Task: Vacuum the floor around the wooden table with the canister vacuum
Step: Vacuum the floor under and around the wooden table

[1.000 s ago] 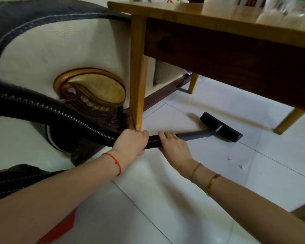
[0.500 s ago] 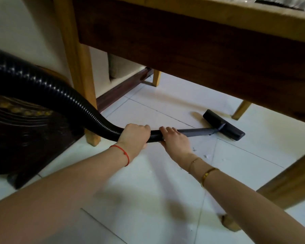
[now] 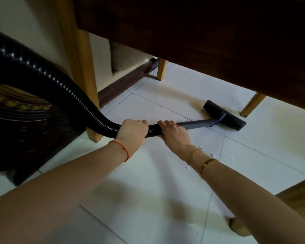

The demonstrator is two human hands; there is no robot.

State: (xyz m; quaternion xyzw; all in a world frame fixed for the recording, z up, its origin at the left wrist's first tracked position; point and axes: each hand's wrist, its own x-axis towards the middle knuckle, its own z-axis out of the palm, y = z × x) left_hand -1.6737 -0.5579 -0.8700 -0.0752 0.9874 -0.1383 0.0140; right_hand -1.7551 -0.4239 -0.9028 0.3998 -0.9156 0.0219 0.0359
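both hands (image 3: 133,130) (image 3: 173,134) grip the black hose (image 3: 63,88); the floor nozzle (image 3: 224,115) has slid farther under the bench (image 3: 201,41), centre-right, leaving crumbs (image 3: 212,155) behind.

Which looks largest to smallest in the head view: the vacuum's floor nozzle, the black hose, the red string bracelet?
1. black hose, though nearness to the camera enlarges it
2. floor nozzle
3. red string bracelet

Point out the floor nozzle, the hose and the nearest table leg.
floor nozzle (image 3: 224,115): head view, top of black head.
hose (image 3: 63,86): head view, ribbed bend.
nearest table leg (image 3: 85,71): head view, front face.
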